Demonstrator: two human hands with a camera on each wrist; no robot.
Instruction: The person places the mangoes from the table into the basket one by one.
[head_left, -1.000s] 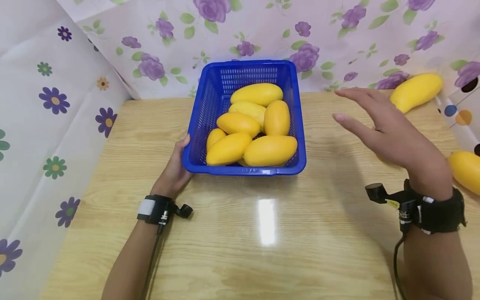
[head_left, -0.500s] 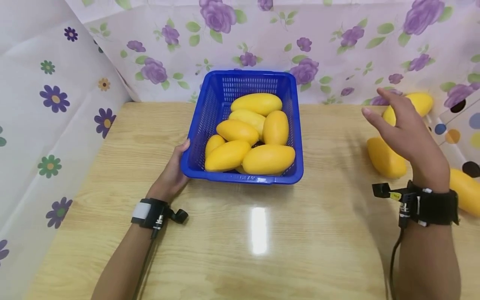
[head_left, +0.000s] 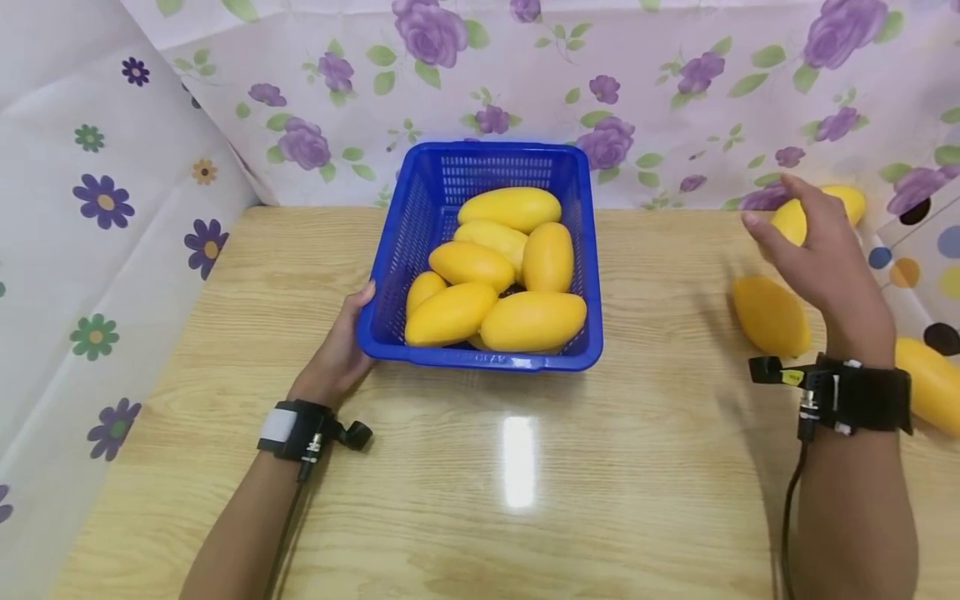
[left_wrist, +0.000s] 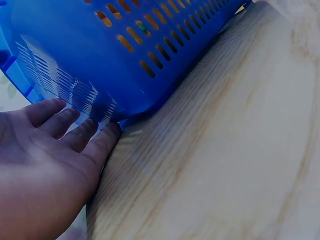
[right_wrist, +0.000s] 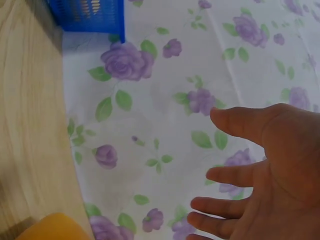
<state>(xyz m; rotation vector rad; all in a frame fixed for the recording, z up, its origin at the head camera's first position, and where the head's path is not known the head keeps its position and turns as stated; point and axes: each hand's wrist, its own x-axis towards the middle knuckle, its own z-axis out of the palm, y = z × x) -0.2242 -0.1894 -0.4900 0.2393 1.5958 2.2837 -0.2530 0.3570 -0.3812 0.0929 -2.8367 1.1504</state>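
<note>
Yellow mangoes (head_left: 534, 322) lie heaped in a blue plastic basket (head_left: 367, 275) at the back middle of the table. My left hand (head_left: 337, 354) touches the basket's left side, its thumb by the rim. In the left wrist view, the left hand's fingers (left_wrist: 85, 135) lie fairly straight against the basket wall. My right hand (head_left: 828, 258) hovers at the right with spread fingers and holds nothing. Just left of its wrist sits a single mango (head_left: 770, 317) on the table. Behind the hand, another mango (head_left: 843, 200) is partly hidden.
A further mango (head_left: 930, 383) lies at the right edge, partly behind the right wrist strap (head_left: 870, 398). A flowered sheet (head_left: 660, 100) hangs behind the wooden table (head_left: 600, 467). More patterned sheeting (head_left: 150, 275) stands along the left side.
My right hand has moved right, away from the basket, and the mango it covered now shows. The left hand stays at the basket. The head view has shifted slightly.
</note>
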